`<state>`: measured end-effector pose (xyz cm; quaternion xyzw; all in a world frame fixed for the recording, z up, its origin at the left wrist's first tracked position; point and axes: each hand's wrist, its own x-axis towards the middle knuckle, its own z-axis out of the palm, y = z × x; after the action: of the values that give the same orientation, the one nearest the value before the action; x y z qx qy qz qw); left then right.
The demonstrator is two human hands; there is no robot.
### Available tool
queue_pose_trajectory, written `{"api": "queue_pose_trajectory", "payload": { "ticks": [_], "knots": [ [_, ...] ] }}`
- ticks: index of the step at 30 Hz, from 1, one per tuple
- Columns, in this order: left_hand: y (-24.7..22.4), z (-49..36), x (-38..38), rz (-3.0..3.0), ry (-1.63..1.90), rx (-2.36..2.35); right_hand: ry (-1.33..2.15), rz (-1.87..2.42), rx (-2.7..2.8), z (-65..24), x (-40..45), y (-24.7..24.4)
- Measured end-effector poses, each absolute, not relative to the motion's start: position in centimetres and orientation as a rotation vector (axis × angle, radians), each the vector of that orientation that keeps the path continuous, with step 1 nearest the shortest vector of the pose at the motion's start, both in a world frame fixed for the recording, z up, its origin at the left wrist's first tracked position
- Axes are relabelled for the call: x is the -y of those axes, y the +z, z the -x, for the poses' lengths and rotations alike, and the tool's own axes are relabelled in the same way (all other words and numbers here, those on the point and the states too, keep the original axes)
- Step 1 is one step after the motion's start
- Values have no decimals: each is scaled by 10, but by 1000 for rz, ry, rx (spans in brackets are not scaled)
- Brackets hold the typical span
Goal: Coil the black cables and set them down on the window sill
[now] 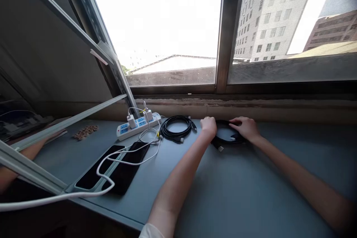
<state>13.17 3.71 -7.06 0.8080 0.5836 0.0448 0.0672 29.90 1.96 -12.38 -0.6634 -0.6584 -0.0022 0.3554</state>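
A black coiled cable (pixel 223 141) lies on the grey tabletop between my two hands, one plug showing at its near left side. My left hand (pixel 209 126) is closed on the left part of the coil, its fingertips hidden behind the knuckles. On the far right side, my right hand (pixel 247 129) grips the same coil with thumb and fingers. Just left of my left hand rests a second black coiled cable (pixel 174 136), neatly looped, with its plugs at the right and near edges.
A white power strip (pixel 139 125) holds two chargers. White charging cords (pixel 131 163) trail over two dark-screened devices (pixel 126 173). Metal shelf posts (pixel 106 44) cross the left side. Beyond them are small brown pieces (pixel 86 132) and another person's arm (pixel 35 152). A window sill (pixel 189 89) runs behind.
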Motion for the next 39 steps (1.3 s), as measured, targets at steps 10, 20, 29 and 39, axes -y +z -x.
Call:
{"api": "queue_pose_trajectory", "payload": {
  "ticks": [10,20,29,39],
  "knots": [
    [-25,-111,-38,-2325,371,-1795,19,1684,1693,-300,-20,-121],
    [1,-72,-52,-2107,423,-1965,16,1585,1626,-299,-23,-127],
    [-50,-55,-82,-1831,368,-2246,44,1533,1629,-298,-27,-128],
    [-53,-48,-83,-1778,847,-2103,45,1567,1622,-293,-27,-124]
  ]
}}
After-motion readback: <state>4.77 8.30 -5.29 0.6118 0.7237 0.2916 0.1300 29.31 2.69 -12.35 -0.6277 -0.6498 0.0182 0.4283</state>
